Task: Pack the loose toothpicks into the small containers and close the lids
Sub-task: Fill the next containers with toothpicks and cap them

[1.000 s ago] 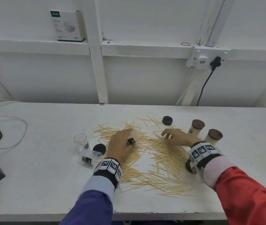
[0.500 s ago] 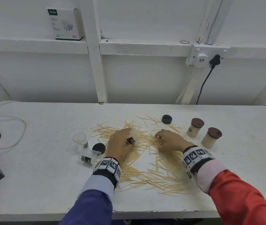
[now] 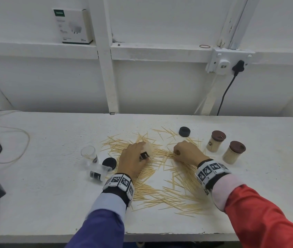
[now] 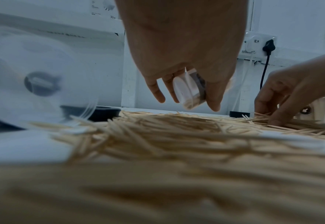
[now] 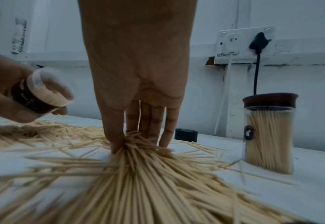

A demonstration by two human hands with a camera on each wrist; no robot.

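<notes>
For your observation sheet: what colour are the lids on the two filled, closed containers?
Dark reddish-brown lids; clearest in the head view.

Left hand [image 3: 133, 161] low over surface, fingers curled, grip closed round a small container [image 3: 146, 152]. Right hand [image 3: 186, 153] palm-down, fingertips [image 5: 117, 145] bunched, pinching toothpicks [image 5: 138, 151].

1. Two capped jars [image 3: 215, 141] [image 3: 233, 152] stand just right of the toothpick spread [image 3: 169, 176].
2. A black lid [image 3: 184, 131] lies behind it.
3. Two clear containers [image 3: 88, 153] [image 3: 98, 172] and another lid [image 3: 109, 162] crowd its left edge.
4. Bare table [image 3: 35, 203] lies at front left.
</notes>
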